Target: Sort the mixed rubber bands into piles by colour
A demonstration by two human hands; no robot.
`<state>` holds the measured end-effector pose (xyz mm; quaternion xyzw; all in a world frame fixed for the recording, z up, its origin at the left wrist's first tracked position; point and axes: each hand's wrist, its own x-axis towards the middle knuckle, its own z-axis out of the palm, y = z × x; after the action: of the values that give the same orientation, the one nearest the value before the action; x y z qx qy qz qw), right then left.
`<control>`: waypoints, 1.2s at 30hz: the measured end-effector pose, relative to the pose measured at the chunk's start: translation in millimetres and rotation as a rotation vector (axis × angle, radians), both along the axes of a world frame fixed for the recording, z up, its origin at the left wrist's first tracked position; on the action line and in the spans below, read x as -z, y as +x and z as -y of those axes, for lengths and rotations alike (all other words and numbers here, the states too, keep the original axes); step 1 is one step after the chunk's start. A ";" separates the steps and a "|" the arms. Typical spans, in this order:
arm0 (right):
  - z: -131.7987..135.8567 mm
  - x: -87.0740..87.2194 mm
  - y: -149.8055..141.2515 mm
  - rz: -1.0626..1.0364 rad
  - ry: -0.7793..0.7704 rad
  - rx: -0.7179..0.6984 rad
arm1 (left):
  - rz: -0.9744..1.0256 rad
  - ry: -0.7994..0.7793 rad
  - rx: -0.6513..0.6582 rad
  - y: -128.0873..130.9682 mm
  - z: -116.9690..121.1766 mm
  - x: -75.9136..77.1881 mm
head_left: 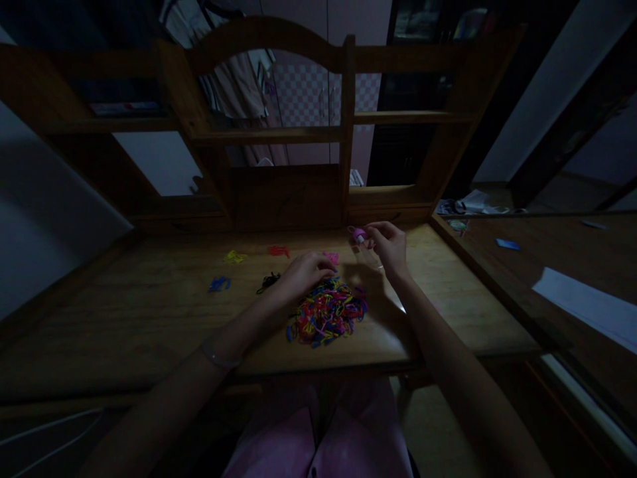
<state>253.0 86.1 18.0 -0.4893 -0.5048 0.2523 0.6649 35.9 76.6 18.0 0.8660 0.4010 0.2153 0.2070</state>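
Note:
Above the mixed pile of small coloured bands or strips [326,315], my left hand [306,272] has its fingertips pinched together. Something tiny and bluish shows at those fingertips, too small to name. My right hand [391,247] is closed at a small clear bottle with a purple cap [359,235], which leans at a slant over the table. Just beyond my left fingertips lies a little pink heap [331,257]. A black heap [269,281] sits to the left of that hand, partly behind the wrist.
Farther left are separate small heaps: yellow [234,257], red [279,251] and blue [219,284]. A wooden shelf unit [283,136] rises along the back of the wooden table [149,312]. On the right, a lower brown surface holds white paper [587,302] and a blue card [507,244].

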 end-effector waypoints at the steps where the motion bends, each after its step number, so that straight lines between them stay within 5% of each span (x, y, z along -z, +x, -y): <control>1: -0.4 0.5 -0.2 0.000 0.003 0.000 | -0.004 0.006 0.005 3.3 -1.3 0.6; 19: 0.3 -0.2 -2.3 0.022 0.007 0.011 | -0.098 -0.045 -0.005 13.7 -3.9 3.5; 25: -0.9 1.6 -1.4 0.042 0.012 0.005 | -0.022 -0.061 -0.114 0.5 -11.4 -10.9; 30: -1.5 2.5 -1.6 0.057 0.026 0.007 | -0.037 0.007 -0.301 -71.4 -9.9 -27.3; 36: -1.6 6.9 -6.5 0.095 0.022 0.008 | -0.208 -0.105 -0.627 -191.0 -6.7 -19.8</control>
<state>246.5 87.7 11.1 -0.4953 -0.5366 0.2206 0.6465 -155.1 83.3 37.8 0.7060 0.6774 0.1579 0.1331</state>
